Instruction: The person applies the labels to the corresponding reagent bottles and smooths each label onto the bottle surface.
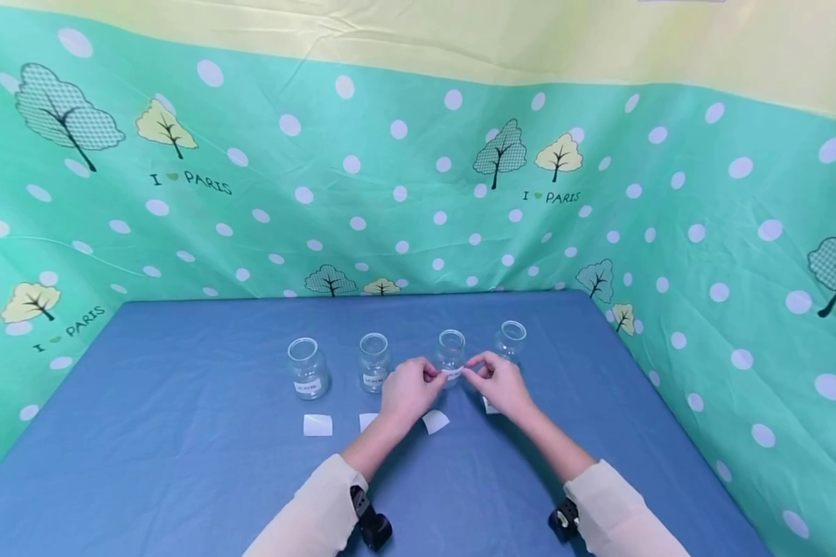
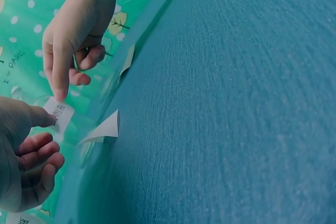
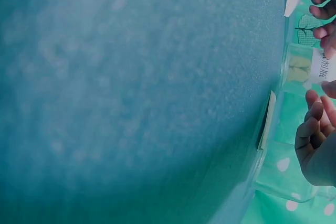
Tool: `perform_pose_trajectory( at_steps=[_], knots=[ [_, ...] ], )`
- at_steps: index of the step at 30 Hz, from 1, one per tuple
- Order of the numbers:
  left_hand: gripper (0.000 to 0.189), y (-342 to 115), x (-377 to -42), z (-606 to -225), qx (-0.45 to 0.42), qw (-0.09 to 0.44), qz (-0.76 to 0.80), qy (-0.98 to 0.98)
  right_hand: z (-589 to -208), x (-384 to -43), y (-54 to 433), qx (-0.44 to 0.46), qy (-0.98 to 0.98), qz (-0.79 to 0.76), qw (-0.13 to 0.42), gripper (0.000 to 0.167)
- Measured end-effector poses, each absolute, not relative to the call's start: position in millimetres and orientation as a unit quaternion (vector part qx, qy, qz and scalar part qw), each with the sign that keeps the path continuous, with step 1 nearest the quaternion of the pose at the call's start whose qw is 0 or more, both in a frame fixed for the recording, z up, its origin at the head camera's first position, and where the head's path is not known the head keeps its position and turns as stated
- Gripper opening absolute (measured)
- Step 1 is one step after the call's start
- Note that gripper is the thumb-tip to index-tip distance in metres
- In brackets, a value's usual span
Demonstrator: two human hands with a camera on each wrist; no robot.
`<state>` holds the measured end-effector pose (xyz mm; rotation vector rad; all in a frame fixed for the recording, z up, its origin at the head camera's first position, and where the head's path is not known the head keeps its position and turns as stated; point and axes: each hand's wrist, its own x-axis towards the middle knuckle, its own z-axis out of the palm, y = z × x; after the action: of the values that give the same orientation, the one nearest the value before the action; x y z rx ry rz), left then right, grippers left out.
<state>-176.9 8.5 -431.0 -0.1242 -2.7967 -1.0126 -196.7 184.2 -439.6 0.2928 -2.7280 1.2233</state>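
A clear glass jar (image 1: 450,342) with an open mouth stands upright, third from the left in a row. On its front is a white label (image 2: 62,115) with dark printed characters. My left hand (image 1: 409,387) presses the label's left side with the thumb, its other fingers loosely bent beside the jar. From the right, my right hand (image 1: 503,387) touches the label's other side with a fingertip. In the left wrist view, the right hand's (image 2: 73,38) index finger is straight and points down at the label edge. The right wrist view cuts off part of both hands.
Two labelled jars, the leftmost jar (image 1: 308,363) and the second jar (image 1: 374,352), stand to the left. The rightmost jar (image 1: 512,334) is partly behind my right hand. Several white paper pieces, including one square (image 1: 317,425), lie in front on the blue tablecloth (image 1: 181,464).
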Motion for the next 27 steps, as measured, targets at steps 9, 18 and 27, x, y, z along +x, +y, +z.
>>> perform_pose_trajectory(
  at_steps=[9,18,27],
  knots=[
    [0.052,7,-181,-436,-0.021,0.049,-0.407,-0.912,-444,-202,183,0.107,-0.910,0.397,0.051,0.053],
    [0.058,6,-186,-440,-0.089,0.051,-0.438,-0.893,-442,-204,182,0.119,-0.914,0.384,0.048,0.056],
    [0.057,5,-188,-438,-0.078,0.036,-0.445,-0.891,-432,-209,194,0.123,-0.901,0.414,-0.042,0.050]
  ],
)
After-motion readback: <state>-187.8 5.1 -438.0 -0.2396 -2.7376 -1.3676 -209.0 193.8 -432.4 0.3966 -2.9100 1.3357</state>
